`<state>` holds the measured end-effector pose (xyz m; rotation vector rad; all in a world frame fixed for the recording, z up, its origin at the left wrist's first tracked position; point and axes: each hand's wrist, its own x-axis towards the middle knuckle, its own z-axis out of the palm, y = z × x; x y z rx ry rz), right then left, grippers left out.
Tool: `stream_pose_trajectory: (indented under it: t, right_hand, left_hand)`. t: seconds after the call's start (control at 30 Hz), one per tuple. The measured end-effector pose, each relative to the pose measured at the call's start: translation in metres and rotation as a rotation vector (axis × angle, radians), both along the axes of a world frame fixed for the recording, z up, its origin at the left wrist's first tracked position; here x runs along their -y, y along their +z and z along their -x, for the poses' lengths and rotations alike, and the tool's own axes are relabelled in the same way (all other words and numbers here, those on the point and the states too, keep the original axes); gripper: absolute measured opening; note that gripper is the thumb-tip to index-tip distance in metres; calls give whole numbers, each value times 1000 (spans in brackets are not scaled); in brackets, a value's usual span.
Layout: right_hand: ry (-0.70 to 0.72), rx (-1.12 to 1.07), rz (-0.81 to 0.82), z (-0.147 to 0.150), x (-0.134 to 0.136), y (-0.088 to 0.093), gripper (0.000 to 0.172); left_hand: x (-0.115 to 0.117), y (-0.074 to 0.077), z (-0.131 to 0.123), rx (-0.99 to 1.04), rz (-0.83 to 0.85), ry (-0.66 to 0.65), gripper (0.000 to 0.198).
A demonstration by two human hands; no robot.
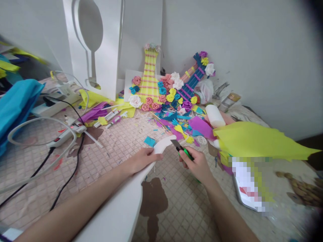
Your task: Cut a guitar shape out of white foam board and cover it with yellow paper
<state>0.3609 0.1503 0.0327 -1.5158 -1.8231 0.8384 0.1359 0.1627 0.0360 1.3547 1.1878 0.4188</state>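
My right hand (195,163) grips a utility knife (186,153) with a green and black handle. Its blade is out and lies against or very near the tip of a white foam board piece (123,205). That piece is broad near me and narrows to a curved neck at the far end. My left hand (143,161) is closed over the neck, thumb on top, a little way back from the blade. Beyond the tip lies a small blue paper scrap (149,141).
A yellow paper-flower guitar shape (150,77) and a blue one (193,80) lean at the wall beside a white board with a cutout (108,50). Cables and a power strip (63,136) lie left; yellow crepe paper (257,139) and a phone (246,188) lie right.
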Motion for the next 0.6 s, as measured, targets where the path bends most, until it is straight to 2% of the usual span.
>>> stream_pose_trajectory:
  t: [0.27,0.47,0.6]
  right_hand:
    - [5,3,20,2,1,0,36]
    - [16,15,10,-4,-1,3,34]
    - [-7,-74,21,-11,-3,2,33]
  left_hand:
    - [2,2,-1,-52,-83,-1,42]
    - [0,2,1,10,-33,-4,39]
    - [0,4,1,43,-1,19,37]
